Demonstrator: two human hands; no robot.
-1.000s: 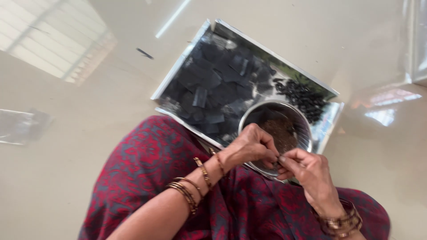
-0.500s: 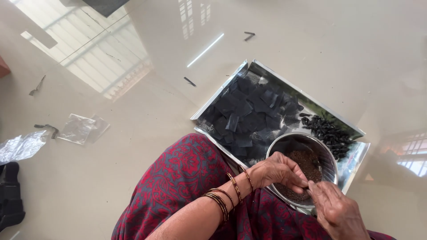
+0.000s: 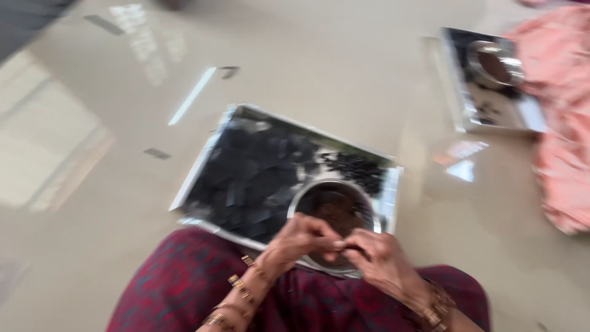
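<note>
Looking down from the head camera, the picture is blurred throughout, so fine detail is lost. The left hand [image 3: 298, 243] and the right hand [image 3: 378, 258] meet fingertip to fingertip just above the near rim of a round steel bowl [image 3: 335, 206]. Both hands have the fingers curled in tight — pinched narrow around something very small between them, too blurred to name. The left wrist carries gold-coloured bangles [image 3: 243, 289]; the right wrist wears a similar band [image 3: 437, 307].

The bowl holds a dark brownish mass and stands on the right part of a rectangular steel tray [image 3: 206, 160], which lies on the glossy beige floor [image 3: 307, 61] directly ahead of the person's lap. Most of the tray is covered with flat black pieces [image 3: 252, 175]; a smaller heap of little black bits [image 3: 356, 167] sits at the far right corner, just behind the bowl. The lap is draped in dark red patterned cloth [image 3: 178, 289], whose edge touches the tray's near side.

Farther off, at upper right, a second steel tray [image 3: 528, 117] with its own round bowl [image 3: 495, 61] lies well apart from the first, beside a spread of pink cloth [image 3: 562, 123] — whether someone wears it cannot be told.
</note>
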